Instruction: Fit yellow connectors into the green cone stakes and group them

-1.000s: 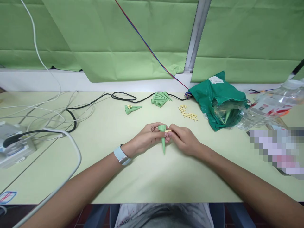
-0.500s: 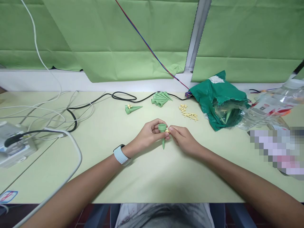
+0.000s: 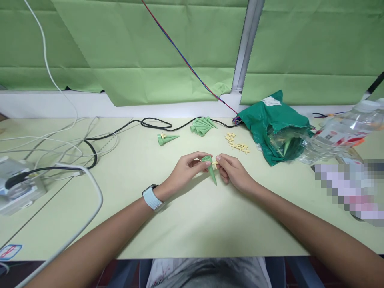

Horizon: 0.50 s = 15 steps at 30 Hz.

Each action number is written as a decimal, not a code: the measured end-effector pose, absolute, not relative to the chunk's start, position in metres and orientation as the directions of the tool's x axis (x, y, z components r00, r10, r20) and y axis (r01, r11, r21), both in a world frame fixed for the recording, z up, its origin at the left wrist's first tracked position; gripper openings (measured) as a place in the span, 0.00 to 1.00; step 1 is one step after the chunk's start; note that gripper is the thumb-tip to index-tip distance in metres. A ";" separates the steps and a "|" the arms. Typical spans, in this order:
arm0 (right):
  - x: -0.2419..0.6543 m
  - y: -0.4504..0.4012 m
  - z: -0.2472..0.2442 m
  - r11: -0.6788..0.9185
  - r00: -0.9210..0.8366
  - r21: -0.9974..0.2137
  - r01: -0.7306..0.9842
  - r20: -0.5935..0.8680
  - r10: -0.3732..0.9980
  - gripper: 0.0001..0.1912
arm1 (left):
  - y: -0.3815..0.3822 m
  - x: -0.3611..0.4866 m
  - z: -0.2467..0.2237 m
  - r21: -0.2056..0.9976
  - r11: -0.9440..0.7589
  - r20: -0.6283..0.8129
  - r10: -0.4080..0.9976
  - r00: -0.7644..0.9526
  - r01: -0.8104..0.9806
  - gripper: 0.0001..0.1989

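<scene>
Fingers (image 3: 201,155) of left hand (image 3: 186,173) pinch a light, stiff green spike (image 3: 211,173) by its collar; right hand (image 3: 234,173) nips a tiny cream piece (image 3: 215,164) at 3 o'clock.

The green spike (image 3: 211,172) I'm holding is smooth matt plastic; the crumpled green bag (image 3: 258,120) beyond it is glossy plastic.

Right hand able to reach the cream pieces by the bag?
Likely yes: nothing lies between the right hand and the cream plastic pieces. But its fingers seem to pinch a cream piece at the green plastic spike, so it must let go first.
</scene>
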State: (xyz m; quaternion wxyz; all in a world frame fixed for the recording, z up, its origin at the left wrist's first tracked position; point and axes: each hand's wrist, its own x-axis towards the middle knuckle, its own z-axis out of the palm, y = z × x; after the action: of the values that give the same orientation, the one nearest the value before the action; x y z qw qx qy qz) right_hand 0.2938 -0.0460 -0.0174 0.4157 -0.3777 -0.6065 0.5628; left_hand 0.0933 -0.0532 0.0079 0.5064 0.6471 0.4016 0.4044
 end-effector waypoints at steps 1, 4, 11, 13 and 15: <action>0.295 -0.045 -0.017 0.113 -0.366 -0.994 0.000 0.105 0.925 0.20 | -0.052 0.093 0.008 0.986 -0.136 0.097 0.935 0.342 0.091 0.20; 0.297 -0.044 -0.016 0.140 -0.359 -0.990 -0.026 0.140 0.923 0.17 | -0.050 0.091 0.007 0.998 -0.058 0.053 0.942 0.332 0.004 0.21; 0.296 -0.045 -0.017 0.134 -0.325 -0.991 0.007 0.124 0.938 0.18 | -0.049 0.090 0.005 0.995 0.002 0.037 0.921 0.387 -0.099 0.17; 0.298 -0.045 -0.015 0.166 -0.364 -0.986 0.015 0.149 0.919 0.17 | -0.050 0.090 0.005 0.991 0.028 0.027 0.914 0.404 -0.131 0.15; 0.301 -0.045 -0.013 0.197 -0.406 -0.980 0.036 0.166 0.899 0.16 | -0.050 0.091 0.005 0.981 0.082 0.003 0.900 0.436 -0.176 0.15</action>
State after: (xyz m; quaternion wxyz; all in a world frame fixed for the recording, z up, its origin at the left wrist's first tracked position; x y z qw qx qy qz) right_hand 0.3009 -0.0449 -0.0132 0.4119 -0.3566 -0.6548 0.5238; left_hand 0.0906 -0.0501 0.0047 0.6542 0.5384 0.3361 0.4113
